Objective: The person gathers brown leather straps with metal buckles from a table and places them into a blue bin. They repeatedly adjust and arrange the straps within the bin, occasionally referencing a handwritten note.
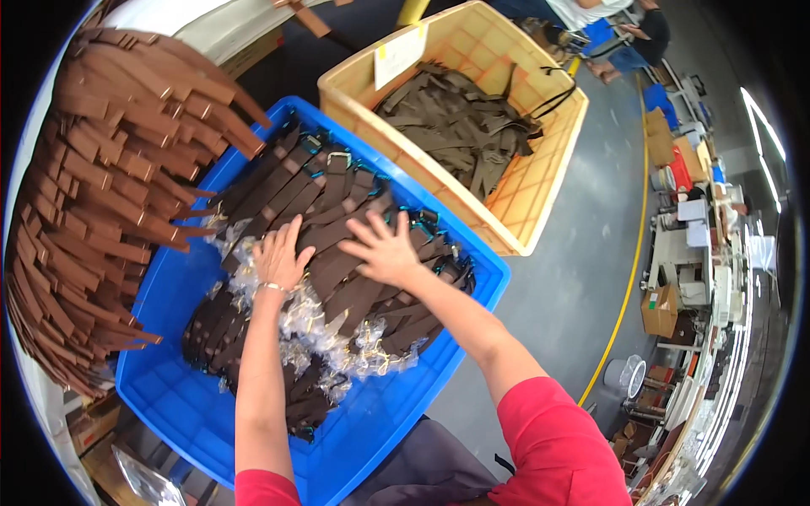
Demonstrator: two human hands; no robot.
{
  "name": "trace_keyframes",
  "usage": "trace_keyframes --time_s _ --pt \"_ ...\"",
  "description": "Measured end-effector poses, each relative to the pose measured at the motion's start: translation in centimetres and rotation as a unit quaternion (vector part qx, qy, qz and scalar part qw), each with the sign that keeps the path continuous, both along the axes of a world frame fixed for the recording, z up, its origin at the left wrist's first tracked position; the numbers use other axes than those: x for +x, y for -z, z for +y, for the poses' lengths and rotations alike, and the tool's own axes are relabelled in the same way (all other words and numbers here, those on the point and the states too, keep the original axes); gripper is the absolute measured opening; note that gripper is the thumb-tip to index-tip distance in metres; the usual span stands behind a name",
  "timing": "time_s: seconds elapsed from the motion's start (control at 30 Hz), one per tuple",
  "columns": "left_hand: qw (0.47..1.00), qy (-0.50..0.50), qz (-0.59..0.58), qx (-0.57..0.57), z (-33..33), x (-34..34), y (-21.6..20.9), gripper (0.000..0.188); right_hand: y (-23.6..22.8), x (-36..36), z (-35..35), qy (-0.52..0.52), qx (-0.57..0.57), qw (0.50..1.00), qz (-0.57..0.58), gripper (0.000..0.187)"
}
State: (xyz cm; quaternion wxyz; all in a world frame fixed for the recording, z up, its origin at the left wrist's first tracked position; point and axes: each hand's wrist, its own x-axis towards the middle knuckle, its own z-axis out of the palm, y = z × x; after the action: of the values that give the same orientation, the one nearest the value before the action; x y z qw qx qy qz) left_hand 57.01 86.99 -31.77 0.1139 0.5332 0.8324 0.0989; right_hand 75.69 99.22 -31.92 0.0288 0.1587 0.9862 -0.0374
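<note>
Dark brown straps (291,190) with metal buckles lie in rows inside a blue plastic bin (202,426). Crumpled clear plastic wrapping (308,320) with small gold-coloured pieces runs across the middle of the pile. My left hand (283,257) rests on the straps beside the wrapping, its fingers stretched out. To its right, my right hand (384,249) lies spread over the straps, palm down. Neither hand grips anything. What lies under the palms is hidden.
A yellow bin (540,194) of loose dark straps stands behind the blue one. Reddish-brown straps (126,152) hang thickly at the left. Across the grey floor (565,312), a cardboard box (660,310) and cluttered benches line the right. Another person (645,38) is at the far right.
</note>
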Motion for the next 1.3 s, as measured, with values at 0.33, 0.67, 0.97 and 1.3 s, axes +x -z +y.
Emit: trace_keyframes --time_s 0.33,0.67,0.97,1.3 --pt "0.950 -0.215 0.002 0.227 -6.2 2.1 2.9 0.054 -1.4 1.2 2.1 0.073 -0.066 0.986 -0.132 0.060" --pt "0.715 -0.479 -0.402 0.311 -8.0 11.4 10.2 0.092 2.5 -6.8 5.0 0.081 0.116 0.989 0.036 0.057" --pt "0.734 -0.509 -0.312 0.325 -12.5 3.1 11.3 0.067 -0.7 -9.3 5.6 0.080 0.015 0.996 0.038 0.063" --pt "0.849 -0.398 -0.327 0.116 -0.4 -4.3 7.2 0.119 1.4 2.6 -4.3 0.115 -0.015 0.992 -0.039 0.079"
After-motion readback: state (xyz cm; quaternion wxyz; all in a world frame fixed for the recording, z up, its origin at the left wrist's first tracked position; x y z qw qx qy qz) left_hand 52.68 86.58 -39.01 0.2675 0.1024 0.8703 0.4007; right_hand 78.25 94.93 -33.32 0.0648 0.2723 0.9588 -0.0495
